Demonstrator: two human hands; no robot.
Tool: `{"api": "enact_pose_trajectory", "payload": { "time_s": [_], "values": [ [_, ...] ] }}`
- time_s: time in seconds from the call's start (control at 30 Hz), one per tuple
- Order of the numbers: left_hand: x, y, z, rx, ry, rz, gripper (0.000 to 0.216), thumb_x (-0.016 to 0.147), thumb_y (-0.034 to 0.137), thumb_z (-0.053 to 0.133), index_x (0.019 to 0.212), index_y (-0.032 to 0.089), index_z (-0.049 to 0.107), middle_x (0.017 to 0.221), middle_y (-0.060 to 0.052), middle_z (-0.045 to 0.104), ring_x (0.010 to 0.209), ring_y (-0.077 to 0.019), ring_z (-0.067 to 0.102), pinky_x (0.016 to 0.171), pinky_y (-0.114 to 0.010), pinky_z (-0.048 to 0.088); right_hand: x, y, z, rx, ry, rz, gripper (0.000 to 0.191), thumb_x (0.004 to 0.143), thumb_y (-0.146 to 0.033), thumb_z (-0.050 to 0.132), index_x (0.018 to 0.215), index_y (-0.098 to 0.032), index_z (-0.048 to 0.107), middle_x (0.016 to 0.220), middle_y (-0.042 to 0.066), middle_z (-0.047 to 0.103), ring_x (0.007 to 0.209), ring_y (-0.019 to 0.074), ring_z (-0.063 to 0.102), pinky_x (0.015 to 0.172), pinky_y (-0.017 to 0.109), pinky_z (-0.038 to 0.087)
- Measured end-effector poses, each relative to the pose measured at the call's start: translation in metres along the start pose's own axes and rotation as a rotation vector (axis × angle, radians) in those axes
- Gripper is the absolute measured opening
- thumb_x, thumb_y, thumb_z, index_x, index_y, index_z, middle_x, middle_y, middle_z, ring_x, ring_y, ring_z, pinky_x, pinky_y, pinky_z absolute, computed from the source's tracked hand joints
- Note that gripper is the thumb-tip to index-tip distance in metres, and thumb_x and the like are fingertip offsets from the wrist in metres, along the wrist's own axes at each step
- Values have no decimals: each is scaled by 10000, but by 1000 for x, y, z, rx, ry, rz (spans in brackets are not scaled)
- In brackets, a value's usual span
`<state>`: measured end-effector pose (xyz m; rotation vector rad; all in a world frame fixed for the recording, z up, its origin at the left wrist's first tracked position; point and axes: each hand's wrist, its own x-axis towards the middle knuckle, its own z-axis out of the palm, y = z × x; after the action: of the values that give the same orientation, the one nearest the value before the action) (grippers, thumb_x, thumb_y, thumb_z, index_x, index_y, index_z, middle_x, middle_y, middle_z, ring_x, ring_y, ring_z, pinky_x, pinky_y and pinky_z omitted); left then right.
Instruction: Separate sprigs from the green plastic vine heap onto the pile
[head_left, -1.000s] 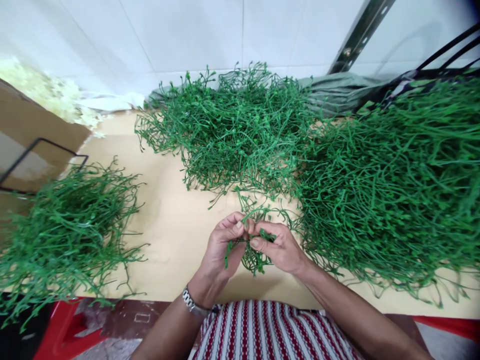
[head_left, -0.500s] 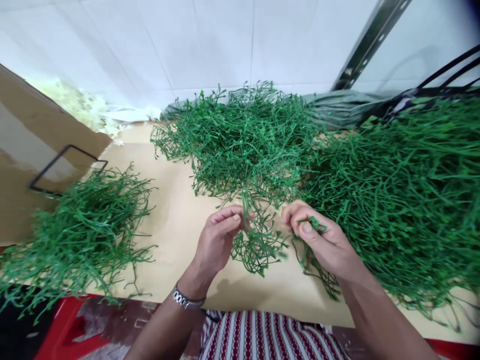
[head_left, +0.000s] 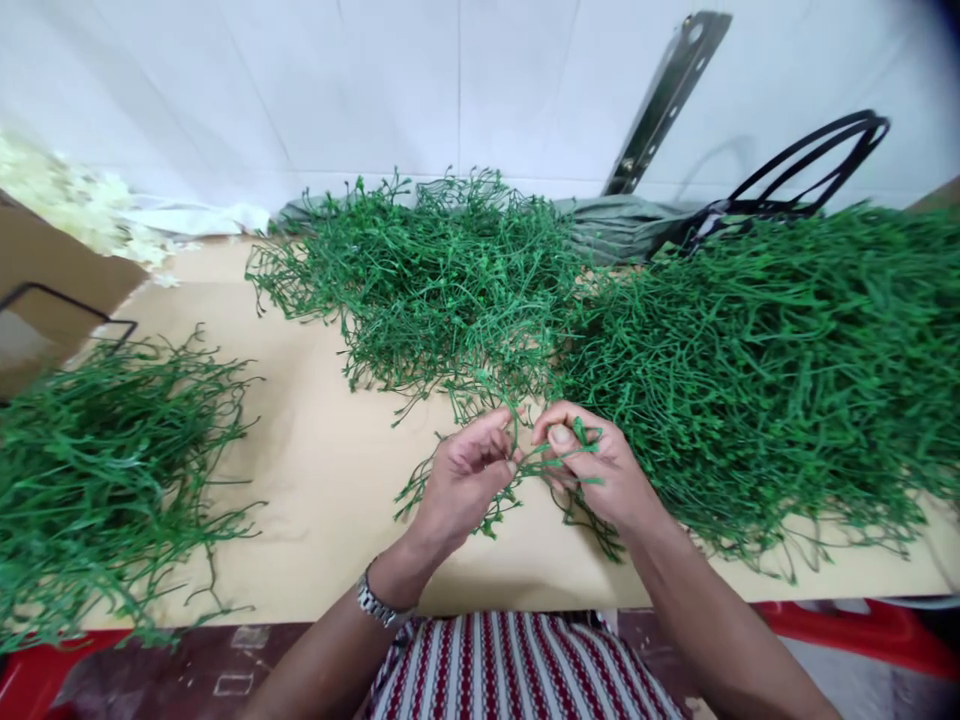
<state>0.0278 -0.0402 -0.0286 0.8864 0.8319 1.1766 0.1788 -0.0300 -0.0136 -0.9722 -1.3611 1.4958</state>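
Thin green artificial stems [head_left: 541, 462] stretch between my two hands above the table's near edge. My left hand [head_left: 471, 470] pinches some of them between thumb and fingers. Closed around more stems, my right hand [head_left: 589, 455] has small green tips poking out above its thumb. Part of the bunch droops beneath both hands, partly hidden by them. Just beyond my fingers lies a loose green pile of stems [head_left: 450, 285] with budded tips. A larger pile of stems [head_left: 765, 390] spreads beside my right hand.
Another heap of green stems [head_left: 112, 480] lies at the left, by a cardboard box [head_left: 67, 290] and a black wire frame [head_left: 67, 290]. Pale yellow flowers [head_left: 67, 200] sit at the back left. Black handles [head_left: 817, 160] and a metal bar [head_left: 667, 100] stand near the wall.
My hands have come closer together, and stems now span the gap between them. The bunch hanging from my left hand has swung leftward. The whole view has shifted to the right.
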Motion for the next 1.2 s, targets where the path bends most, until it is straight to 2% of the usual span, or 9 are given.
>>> {"api": "enact_pose_trajectory", "payload": {
  "time_s": [0.07,0.17,0.27,0.43,0.57,0.7,0.83,1.0,1.2],
  "values": [
    [3,-1,0,114,19,61,373,636,82,609,992,191,626,613,46,493,564,-78,436,570,-220,344,1,1,-6,27,79,-45,213,837,-374,528,754,-178,538,569,-51,425,394,40,329,376,175,299],
    [6,2,-2,368,36,138,390,683,76,565,1059,177,596,635,36,502,591,-93,444,624,-239,362,-1,-7,-19,-13,381,-249,152,855,-326,513,782,-197,549,481,-78,338,384,57,307,391,188,323],
    [8,7,-3,540,50,214,347,702,58,537,1029,161,588,656,29,499,675,-111,483,755,-258,374,-8,-23,-23,-278,557,-431,106,859,-278,500,812,-206,562,503,-61,391,396,73,350,389,201,316],
    [9,15,3,608,12,241,353,725,62,499,1064,160,523,648,41,455,589,-95,456,587,-214,372,-12,-24,-8,-1023,103,-635,150,799,-153,525,936,-165,583,785,44,631,648,123,578,566,220,442],
    [9,19,8,499,49,190,314,711,79,533,1014,158,534,667,33,481,595,-89,457,577,-199,367,-4,0,-7,-1248,54,-648,148,783,-90,447,826,-143,579,712,45,615,640,140,576,574,232,424],
    [10,18,8,340,146,146,275,695,108,579,965,155,555,700,27,493,600,-75,450,550,-171,357,-3,13,-7,-1184,149,-676,151,775,-76,454,839,-130,579,682,42,598,603,138,552,578,236,409],
    [9,14,4,374,192,247,228,710,102,572,931,159,579,738,17,503,656,-78,479,592,-168,386,-4,10,-1,-857,43,-423,84,824,-189,504,820,-142,574,693,20,609,602,106,550,573,199,407],
    [4,8,-1,753,73,504,241,771,60,488,973,166,570,765,-2,545,681,-91,511,629,-192,420,0,1,-4,-708,7,-198,140,843,-253,498,803,-154,588,682,2,617,615,104,550,595,203,399],
    [1,8,-3,891,-43,604,255,786,45,460,994,163,551,826,-33,612,722,-108,574,646,-205,461,4,6,-8,-640,-132,-244,132,773,-225,593,883,-161,628,808,25,668,696,120,595,656,215,418]
  ]
}}
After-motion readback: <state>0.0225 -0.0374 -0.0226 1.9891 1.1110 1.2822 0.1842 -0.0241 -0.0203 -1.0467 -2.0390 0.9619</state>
